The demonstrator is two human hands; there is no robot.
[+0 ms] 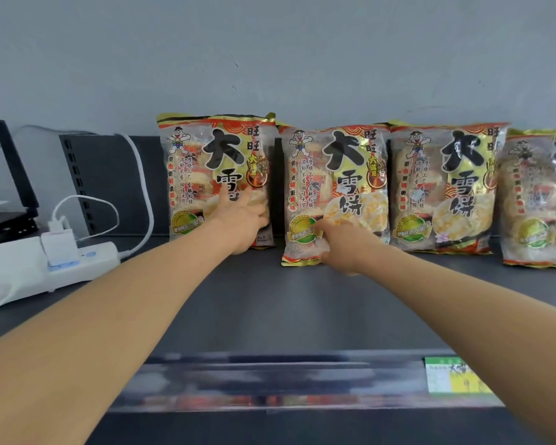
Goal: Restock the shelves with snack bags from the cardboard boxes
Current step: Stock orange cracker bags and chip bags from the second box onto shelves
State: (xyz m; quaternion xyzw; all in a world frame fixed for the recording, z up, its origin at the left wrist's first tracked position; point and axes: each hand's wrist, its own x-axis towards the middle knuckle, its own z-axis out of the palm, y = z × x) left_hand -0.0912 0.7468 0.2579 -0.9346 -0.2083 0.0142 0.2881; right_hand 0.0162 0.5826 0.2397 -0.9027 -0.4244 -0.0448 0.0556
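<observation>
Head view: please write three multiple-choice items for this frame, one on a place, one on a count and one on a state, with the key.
1. Where is the power strip? A, left of the snack bags; B, right of them; C, on top of them.
2. How many snack bags show on the shelf? A, two; B, four; C, six.
3. What is the left hand doing? A, touching the leftmost bag; B, lifting a cardboard box; C, hanging clear of the shelf.
Key: 1 A, it lies at the shelf's left end. 2 B, four stand in a row, the last cut by the frame edge. 3 A, it meets that bag's lower front.
</observation>
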